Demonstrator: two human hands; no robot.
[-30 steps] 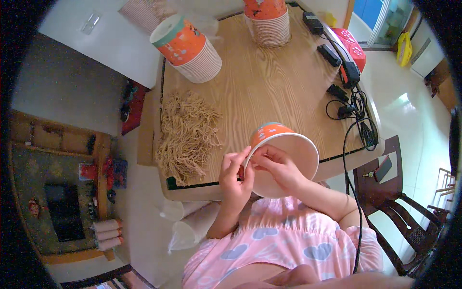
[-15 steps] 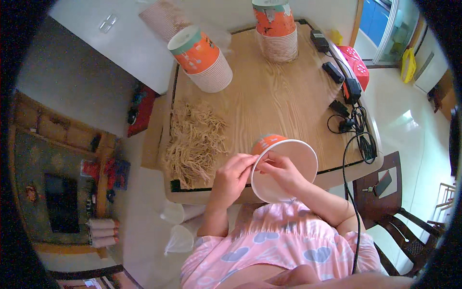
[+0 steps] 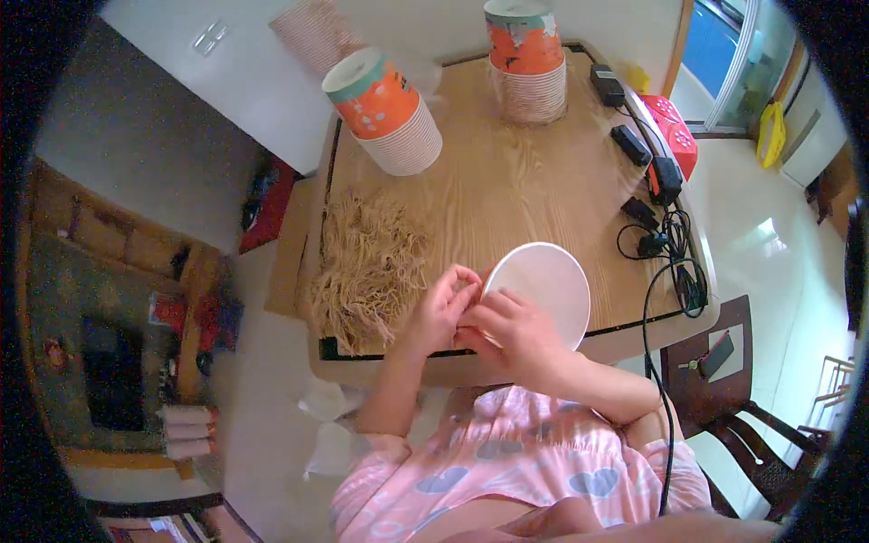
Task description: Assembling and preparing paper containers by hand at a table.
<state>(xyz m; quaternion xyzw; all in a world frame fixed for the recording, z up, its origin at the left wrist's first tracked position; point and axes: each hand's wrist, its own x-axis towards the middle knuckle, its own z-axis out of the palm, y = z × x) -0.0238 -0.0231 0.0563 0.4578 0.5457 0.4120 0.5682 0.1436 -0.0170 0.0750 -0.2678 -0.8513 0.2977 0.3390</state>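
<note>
A white paper cup [image 3: 543, 285] faces up at me near the front edge of the wooden table [image 3: 507, 190], its mouth round and open. My right hand [image 3: 516, 330] grips its near rim. My left hand [image 3: 441, 308] pinches at the same rim from the left, fingers bent together. Just left of my hands lies a heap of thin tan strings [image 3: 367, 267].
Two tilted stacks of orange paper cups stand at the back, one at the left [image 3: 385, 109] and one in the middle [image 3: 527, 59]. Black adapters and cables [image 3: 656, 204] and a red box [image 3: 672, 136] line the right edge. A dark wooden chair [image 3: 733, 398] stands at my right.
The cup has turned so its orange side is hidden and only its white mouth shows. Both hands stay at its near rim. My head has shifted, so the table sits lower in view.
</note>
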